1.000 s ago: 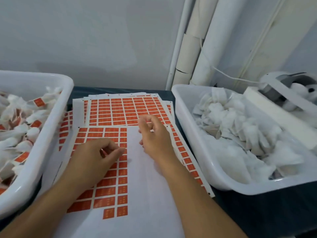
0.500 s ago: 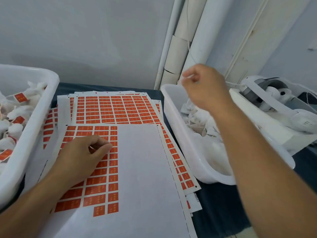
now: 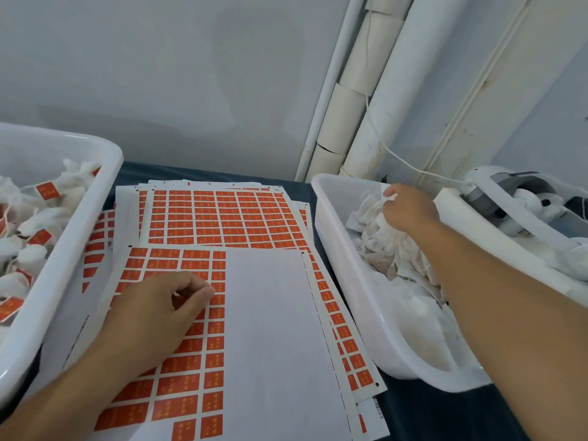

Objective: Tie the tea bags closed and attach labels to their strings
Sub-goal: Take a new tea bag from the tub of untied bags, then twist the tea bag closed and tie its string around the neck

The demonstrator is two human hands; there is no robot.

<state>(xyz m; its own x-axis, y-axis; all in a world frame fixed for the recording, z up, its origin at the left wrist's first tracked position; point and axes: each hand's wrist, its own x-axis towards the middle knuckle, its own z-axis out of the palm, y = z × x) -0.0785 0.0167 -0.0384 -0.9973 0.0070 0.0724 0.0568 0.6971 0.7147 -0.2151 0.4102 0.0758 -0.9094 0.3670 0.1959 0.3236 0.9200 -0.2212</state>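
Observation:
My left hand (image 3: 152, 313) rests on the top label sheet (image 3: 264, 329), whose right part is bare backing and whose left part holds rows of orange labels (image 3: 178, 370). Its thumb presses against the curled forefinger, pinching a label that is mostly hidden. My right hand (image 3: 409, 210) reaches into the far end of the right white bin (image 3: 337, 237) and grips a white tea bag from the pile of unlabelled tea bags (image 3: 391, 249). Exactly what its fingers hold is hidden behind the hand.
More full label sheets (image 3: 222, 218) lie stacked behind. The left white bin (image 3: 73, 237) holds tied tea bags with orange labels (image 3: 47, 189). A white string (image 3: 410, 167) runs from the wall pipes (image 3: 381, 90) to a white and grey dispenser (image 3: 509, 198) at the right.
My right hand went from the label sheet up to the string near the pipes, then dropped into the right bin onto the tea bags. My left hand stayed pinched on the sheet.

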